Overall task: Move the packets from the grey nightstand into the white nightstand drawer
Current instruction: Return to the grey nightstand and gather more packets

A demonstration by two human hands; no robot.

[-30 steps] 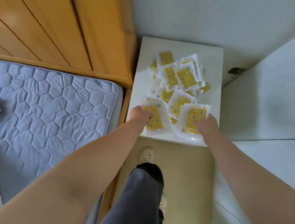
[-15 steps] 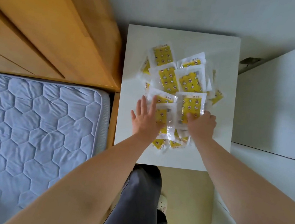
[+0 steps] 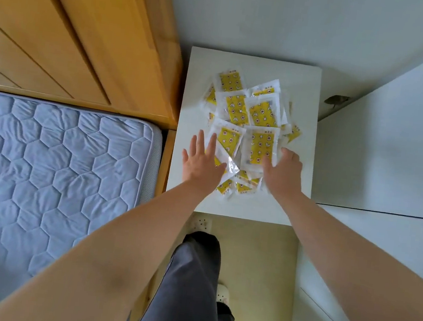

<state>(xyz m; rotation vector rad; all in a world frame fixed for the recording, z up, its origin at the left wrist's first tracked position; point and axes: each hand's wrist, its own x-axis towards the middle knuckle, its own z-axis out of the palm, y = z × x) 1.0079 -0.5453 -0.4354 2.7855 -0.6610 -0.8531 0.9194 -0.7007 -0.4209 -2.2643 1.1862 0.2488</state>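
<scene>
Packets of clear plastic with yellow print (image 3: 246,127) all lie heaped on the pale nightstand worktop (image 3: 304,91), seemingly none moved yet. Your left hand (image 3: 202,164) presses flat on them; your right hand (image 3: 282,171) curls round some.

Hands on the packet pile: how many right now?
2. The left hand lies flat, fingers straight, on the near left side of the pile; the right hand sits on its near right side, fingers curled by a packet. Neither is hidden.
</scene>
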